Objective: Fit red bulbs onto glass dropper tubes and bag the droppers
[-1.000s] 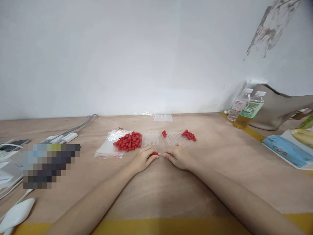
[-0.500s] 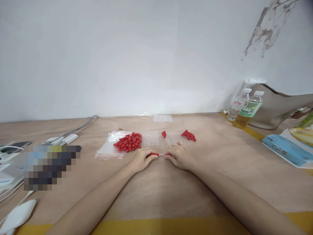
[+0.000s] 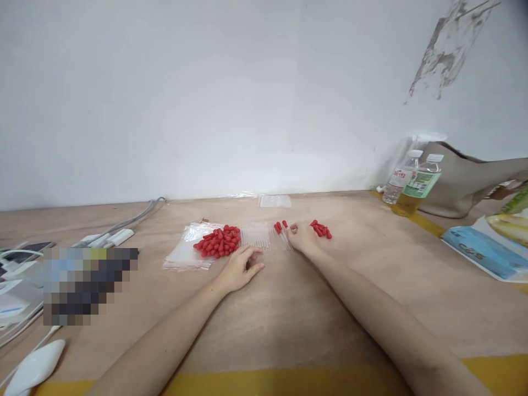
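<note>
Set-down step, as judged. The right hand (image 3: pixel 303 237), reaching toward the worktop's far edge, pinches a red-capped tube (image 3: pixel 284 225) (grip partly hidden) at the row of clear tubes (image 3: pixel 258 236). The left hand (image 3: pixel 243 267) rests empty and loosely curled just nearside of that row, beside the red cap pile (image 3: pixel 218 242). Another pick would call for a fine pinch.

Near half of the surface (image 3: pixel 280 324) is bare, w/ open room down to the near edge. Mid-surface is blocked by red caps (image 3: pixel 218 242) & clear tubes (image 3: pixel 258 237). Cables (image 3: pixel 124 223) crowd the left edge, bottles (image 3: pixel 414 184) the far right corner.
</note>
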Motion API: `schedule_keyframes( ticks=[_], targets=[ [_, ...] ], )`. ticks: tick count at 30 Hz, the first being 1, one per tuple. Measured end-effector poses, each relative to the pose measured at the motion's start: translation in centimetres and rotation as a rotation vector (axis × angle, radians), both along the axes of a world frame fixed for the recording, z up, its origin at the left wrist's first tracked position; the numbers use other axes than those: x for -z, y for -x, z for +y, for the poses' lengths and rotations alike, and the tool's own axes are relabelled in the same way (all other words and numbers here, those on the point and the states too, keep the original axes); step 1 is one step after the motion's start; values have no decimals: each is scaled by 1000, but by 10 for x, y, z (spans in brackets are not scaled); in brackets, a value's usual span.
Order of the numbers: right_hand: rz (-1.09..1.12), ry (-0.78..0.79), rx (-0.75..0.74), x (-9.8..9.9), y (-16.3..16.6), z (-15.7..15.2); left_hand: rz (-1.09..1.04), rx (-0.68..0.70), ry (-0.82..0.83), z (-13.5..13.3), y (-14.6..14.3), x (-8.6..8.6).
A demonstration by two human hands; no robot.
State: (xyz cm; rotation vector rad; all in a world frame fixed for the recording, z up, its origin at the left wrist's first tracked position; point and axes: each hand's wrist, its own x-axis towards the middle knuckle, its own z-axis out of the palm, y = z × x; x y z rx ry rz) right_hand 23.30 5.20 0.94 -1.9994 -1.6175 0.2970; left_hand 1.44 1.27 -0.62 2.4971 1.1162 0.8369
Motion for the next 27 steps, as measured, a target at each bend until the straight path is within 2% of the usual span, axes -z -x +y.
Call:
schedule_keyframes(
  ticks=[3,7,10,15,22,27],
  targets=[
    [-91,-42,-5,-1,9,-2,8,0,8,0,1,0],
    [-200,-141,-161,-1,18,-10,10,-4,8,1,1,1],
    [-309,-126,-211,1,25,-14,3,-2,1,2,1,2],
    [-431,-52,-179,3,36,-16,19,5,-5,3,1,2],
    [-431,-27,-121,0,40,-16,30,13,7,2,0,0],
    [-420,55,-119,-5,42,-13,31,12,5,2,0,0]
  ],
)
